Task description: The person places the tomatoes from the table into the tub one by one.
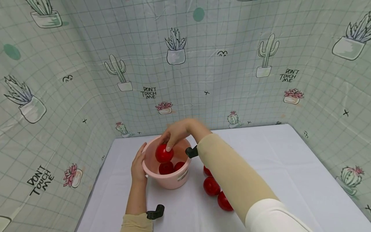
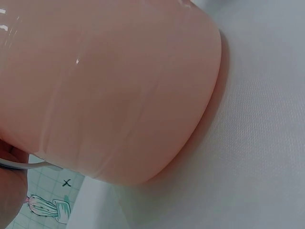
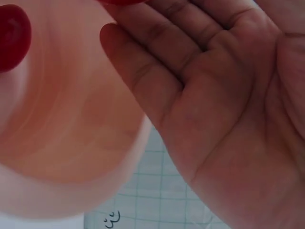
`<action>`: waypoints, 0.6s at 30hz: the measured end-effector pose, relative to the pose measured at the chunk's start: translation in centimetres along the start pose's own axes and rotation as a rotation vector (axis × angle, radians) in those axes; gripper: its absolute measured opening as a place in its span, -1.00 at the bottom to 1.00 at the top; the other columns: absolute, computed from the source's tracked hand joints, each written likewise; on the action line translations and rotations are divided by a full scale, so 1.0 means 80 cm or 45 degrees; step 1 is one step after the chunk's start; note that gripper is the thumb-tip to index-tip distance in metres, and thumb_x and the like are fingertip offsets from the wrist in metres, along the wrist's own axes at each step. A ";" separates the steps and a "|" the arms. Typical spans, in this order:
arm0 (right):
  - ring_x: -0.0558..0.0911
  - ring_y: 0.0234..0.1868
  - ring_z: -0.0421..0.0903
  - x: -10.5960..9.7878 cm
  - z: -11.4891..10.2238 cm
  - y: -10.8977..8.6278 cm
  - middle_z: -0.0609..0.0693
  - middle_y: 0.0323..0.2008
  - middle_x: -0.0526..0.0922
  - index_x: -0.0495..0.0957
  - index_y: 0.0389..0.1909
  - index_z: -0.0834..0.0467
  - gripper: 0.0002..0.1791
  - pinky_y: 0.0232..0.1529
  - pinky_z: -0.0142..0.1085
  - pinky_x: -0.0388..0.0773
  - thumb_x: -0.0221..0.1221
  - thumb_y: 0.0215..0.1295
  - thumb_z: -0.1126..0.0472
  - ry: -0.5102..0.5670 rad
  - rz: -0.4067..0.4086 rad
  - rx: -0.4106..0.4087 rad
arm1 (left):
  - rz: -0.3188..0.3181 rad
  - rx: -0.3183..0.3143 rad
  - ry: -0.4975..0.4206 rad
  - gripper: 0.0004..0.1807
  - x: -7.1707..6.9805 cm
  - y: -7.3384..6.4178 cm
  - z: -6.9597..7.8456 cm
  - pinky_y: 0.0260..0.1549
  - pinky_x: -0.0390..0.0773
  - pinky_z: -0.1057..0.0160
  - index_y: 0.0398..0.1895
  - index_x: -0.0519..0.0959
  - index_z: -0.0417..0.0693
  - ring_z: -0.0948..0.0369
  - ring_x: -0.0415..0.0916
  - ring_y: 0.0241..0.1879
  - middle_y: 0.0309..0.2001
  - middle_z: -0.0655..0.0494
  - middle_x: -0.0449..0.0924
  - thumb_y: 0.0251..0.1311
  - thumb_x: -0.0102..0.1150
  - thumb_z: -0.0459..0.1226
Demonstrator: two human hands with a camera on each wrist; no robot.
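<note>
We pinch one red ball (image 1: pixel 164 154) in our right grip (image 1: pixel 178 129), within the mouth of the pink bucket (image 1: pixel 171 183); two lower red balls (image 1: pixel 166 168) lie inside. Our left grip (image 1: pixel 138 167) is unclenched, laid against the bucket's outer wall. Three outer red balls (image 1: pixel 211 186) rest on the bench (image 1: pixel 185 209), partly covered by our right sleeve (image 1: pixel 232 167).
</note>
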State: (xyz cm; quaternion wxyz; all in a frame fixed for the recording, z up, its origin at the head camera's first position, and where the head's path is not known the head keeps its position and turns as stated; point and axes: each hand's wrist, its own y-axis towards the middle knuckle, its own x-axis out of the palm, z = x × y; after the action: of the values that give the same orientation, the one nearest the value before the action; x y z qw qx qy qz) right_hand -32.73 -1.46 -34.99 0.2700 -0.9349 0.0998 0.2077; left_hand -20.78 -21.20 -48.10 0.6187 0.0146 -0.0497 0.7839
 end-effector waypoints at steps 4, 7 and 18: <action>0.58 0.16 -0.13 0.006 -0.001 0.008 -0.10 0.09 0.64 0.58 0.18 -0.05 -0.52 0.23 -0.20 0.55 0.36 0.20 0.12 0.026 -0.013 0.050 | 0.002 0.000 0.001 -0.52 0.001 0.000 0.000 0.44 0.24 0.04 0.41 0.34 0.46 0.25 0.09 0.50 0.48 0.38 0.23 0.49 -0.28 -0.08; 0.59 0.12 -0.12 0.010 0.001 0.013 -0.10 0.04 0.66 0.61 0.14 -0.06 -0.53 0.20 -0.18 0.57 0.39 0.16 0.10 -0.006 0.001 0.096 | 0.005 -0.002 0.007 -0.52 0.001 0.000 -0.001 0.44 0.24 0.05 0.41 0.34 0.47 0.25 0.08 0.50 0.48 0.39 0.23 0.49 -0.28 -0.09; 0.51 0.18 -0.10 0.027 0.007 0.023 -0.13 0.08 0.61 0.61 0.12 -0.06 -0.56 0.21 -0.20 0.55 0.36 0.19 0.12 -0.009 -0.038 0.239 | 0.011 0.036 -0.016 -0.51 0.000 0.001 -0.001 0.48 0.17 0.01 0.41 0.36 0.37 0.21 0.07 0.51 0.49 0.32 0.23 0.49 -0.30 -0.11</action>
State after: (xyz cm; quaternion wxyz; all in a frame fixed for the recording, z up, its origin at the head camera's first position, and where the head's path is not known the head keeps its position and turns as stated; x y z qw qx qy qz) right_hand -31.55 -2.86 -37.25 0.3599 -0.9060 0.1040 0.1969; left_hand -20.88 -21.20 -48.19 0.6148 0.0280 -0.0428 0.7870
